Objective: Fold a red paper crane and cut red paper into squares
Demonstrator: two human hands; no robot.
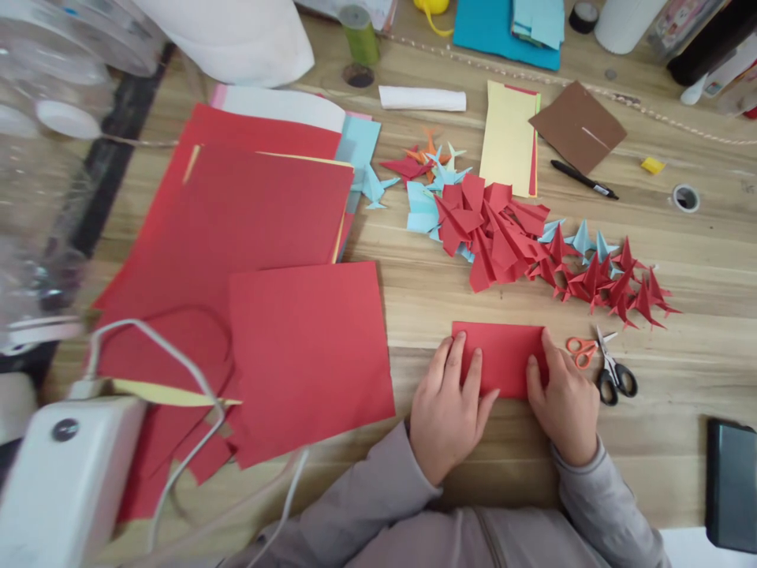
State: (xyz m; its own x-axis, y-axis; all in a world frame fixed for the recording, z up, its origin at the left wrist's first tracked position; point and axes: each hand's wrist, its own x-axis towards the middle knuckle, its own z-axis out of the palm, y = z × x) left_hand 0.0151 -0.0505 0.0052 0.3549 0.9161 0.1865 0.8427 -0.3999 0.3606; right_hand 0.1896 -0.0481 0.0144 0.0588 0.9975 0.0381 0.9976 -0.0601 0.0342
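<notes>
Red paper rectangle [502, 367] flat on the wood-grain table [414, 312], right of centre in the lower half of the frame, between both hands. Left hand [446, 414] laid over the rectangle's left end, fingers spread on the sheet, thumb out near the lower edge. Right hand [564, 402] at the right end, forefinger on the upper right corner, thumb on the paper and apart from the forefinger; any pinch on the edge impossible to tell.

Near the right hand, toward the right of the frame, black-handled scissors [613, 381] and orange-handled scissors [581, 352], crossing. Above the rectangle, a heap of folded red paper pieces [502, 237], then, farther right, pointed red origami figures [620, 288] with light-blue origami figures [583, 239] behind.

Left of the left hand and well apart, a larger red paper square [311, 355], overlapping big red sheets [254, 205] at centre left. In the upper right, a brown paper square [571, 130], and just below, a black pen [583, 179].
</notes>
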